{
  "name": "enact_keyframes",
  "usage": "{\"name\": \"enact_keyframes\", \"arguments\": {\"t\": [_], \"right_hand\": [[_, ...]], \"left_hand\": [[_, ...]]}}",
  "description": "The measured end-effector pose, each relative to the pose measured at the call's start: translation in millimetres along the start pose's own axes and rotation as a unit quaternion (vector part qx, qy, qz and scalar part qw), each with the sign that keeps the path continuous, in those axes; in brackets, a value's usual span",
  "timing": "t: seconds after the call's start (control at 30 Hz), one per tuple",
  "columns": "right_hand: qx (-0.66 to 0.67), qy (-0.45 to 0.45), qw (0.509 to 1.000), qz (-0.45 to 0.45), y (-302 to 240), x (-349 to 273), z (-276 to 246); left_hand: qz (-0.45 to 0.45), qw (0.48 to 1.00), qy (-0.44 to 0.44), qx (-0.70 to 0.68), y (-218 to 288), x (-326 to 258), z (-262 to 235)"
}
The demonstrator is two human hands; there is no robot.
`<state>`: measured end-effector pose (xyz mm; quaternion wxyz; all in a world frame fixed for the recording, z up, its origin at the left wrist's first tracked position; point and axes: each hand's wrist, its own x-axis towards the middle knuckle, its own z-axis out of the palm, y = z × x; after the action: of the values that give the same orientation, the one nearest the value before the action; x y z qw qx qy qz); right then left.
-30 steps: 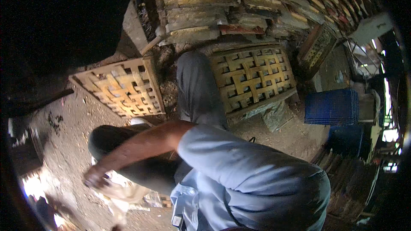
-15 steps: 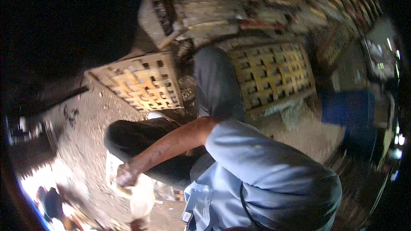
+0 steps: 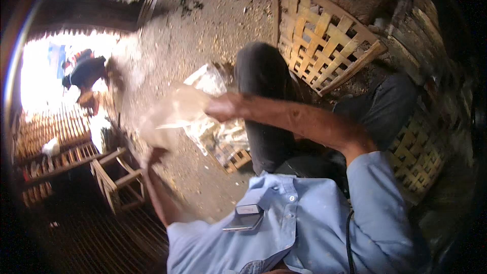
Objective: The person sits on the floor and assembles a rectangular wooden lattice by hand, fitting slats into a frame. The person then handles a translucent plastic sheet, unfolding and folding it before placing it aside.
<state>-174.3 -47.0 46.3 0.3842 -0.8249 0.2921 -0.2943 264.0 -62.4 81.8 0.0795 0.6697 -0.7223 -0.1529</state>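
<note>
My right hand [image 3: 223, 106] reaches across to the left in front of my bent knee, its fingers closed on the edge of a thin, pale, see-through sheet [image 3: 177, 105]. The sheet stretches leftward from that hand and is smeared by motion; its material I cannot tell. My left hand [image 3: 157, 156] is raised just below the sheet's lower left part. Its fingers are blurred, and whether they touch the sheet is unclear. Beneath and beyond the sheet, crumpled whitish clear plastic [image 3: 208, 78] lies by my knee, next to a woven bamboo panel [image 3: 236, 161].
A framed woven bamboo panel [image 3: 324, 35] leans beyond my knees; another panel [image 3: 421, 152] stands at the right. To the left are a wooden stool [image 3: 122, 175] and a slatted bamboo platform [image 3: 61, 132]. Another person [image 3: 86, 73] bends over near the bright opening. Debris dots the dirt floor [image 3: 213, 25].
My view has swung left, bringing the stool, platform and my left arm into sight. The pale sheet, hanging below my right hand before, now spreads out sideways to its left.
</note>
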Motion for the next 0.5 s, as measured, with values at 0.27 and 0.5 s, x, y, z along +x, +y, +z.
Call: {"name": "enact_keyframes", "arguments": {"t": [0.27, 0.5], "right_hand": [[-0.009, 0.01, 0.999, -0.029, 3.2, 0.0, -16.0], [-0.005, -0.014, 0.999, -0.045, -4.6, 4.2, -1.3]], "left_hand": [[0.023, 0.997, 0.071, -0.027, 37.0, 19.8, -50.8], [-0.032, 0.999, 0.031, -0.013, -11.1, -21.4, -38.3]]}}
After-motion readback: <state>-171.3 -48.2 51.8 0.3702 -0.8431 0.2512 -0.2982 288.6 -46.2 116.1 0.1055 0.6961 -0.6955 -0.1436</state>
